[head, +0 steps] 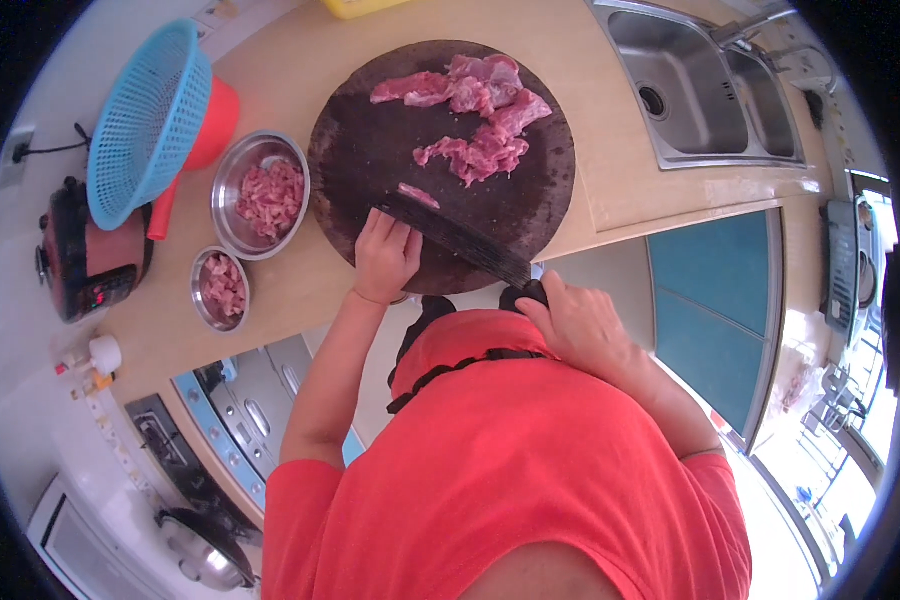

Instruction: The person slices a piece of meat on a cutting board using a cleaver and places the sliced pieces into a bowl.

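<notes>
My right hand grips the black handle of a kitchen knife. Its long dark blade slants across the near part of a round, dark chopping board. My left hand rests low on the board, fingertips against or just behind the far end of the blade; whatever lies under them is hidden. A thin strip of raw meat lies along the blade's far side. Farther back on the board are larger pieces of raw meat, including a reddish cut and a ragged piece.
Left of the board stand a larger steel bowl and a smaller one, both holding cut meat. A blue plastic colander leans on a red plastic vessel. Beyond it sits an electric cooker. A steel sink is at right.
</notes>
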A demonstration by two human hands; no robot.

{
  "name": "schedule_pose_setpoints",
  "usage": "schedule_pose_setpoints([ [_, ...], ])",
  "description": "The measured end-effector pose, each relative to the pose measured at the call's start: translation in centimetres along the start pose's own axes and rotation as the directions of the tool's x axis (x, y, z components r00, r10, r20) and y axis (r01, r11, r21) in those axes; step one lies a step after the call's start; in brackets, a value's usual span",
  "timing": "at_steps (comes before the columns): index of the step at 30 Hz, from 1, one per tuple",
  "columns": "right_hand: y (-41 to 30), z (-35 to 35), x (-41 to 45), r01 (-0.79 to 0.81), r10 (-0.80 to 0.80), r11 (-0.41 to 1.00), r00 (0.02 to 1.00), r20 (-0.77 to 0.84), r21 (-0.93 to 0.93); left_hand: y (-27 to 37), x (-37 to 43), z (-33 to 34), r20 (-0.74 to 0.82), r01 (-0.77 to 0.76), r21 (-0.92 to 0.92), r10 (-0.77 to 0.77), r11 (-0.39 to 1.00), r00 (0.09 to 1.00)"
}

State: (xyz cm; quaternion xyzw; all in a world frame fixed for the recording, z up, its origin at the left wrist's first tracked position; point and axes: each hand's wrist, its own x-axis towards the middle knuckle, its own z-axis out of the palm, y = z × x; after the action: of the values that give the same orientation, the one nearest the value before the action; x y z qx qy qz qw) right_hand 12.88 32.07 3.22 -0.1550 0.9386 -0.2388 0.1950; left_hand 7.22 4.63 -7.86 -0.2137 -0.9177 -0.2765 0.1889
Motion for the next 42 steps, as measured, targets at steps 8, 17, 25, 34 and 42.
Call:
schedule_pose_setpoints([
  [8, -2.4, 0.8, 4.2, -0.008, 0.007, 1.000, 0.998, 0.057, 0.017, 0.2, 0.0, 0.0, 0.008, 0.031, -0.009, -0.031, 0.999, 1.000],
  [17, -3.6, 2.0, 7.8, 0.070, -0.070, 0.996, 0.998, -0.002, 0.060, -1.4, 0.1, -0.1, -0.033, 0.031, 0.106, -0.028, 0.994, 0.999],
  [25, 2.5, 2.3, 0.3, -0.011, 0.015, 0.990, 1.000, -0.027, 0.142, 0.3, 2.0, -1.3, -0.086, -0.031, -0.005, 0.031, 0.999, 0.996],
  [34, 2.4, -0.2, 1.4, -0.219, 0.192, 0.766, 0.975, 0.111, 0.604, 1.1, 2.1, -2.1, -0.073, -0.107, 0.001, 0.106, 0.994, 0.992],
  [42, 0.4, 0.8, 1.5, 0.076, -0.074, 0.996, 0.995, -0.066, 0.040, 0.1, 0.9, -1.3, -0.020, -0.003, 0.050, 0.004, 0.999, 1.000],
])
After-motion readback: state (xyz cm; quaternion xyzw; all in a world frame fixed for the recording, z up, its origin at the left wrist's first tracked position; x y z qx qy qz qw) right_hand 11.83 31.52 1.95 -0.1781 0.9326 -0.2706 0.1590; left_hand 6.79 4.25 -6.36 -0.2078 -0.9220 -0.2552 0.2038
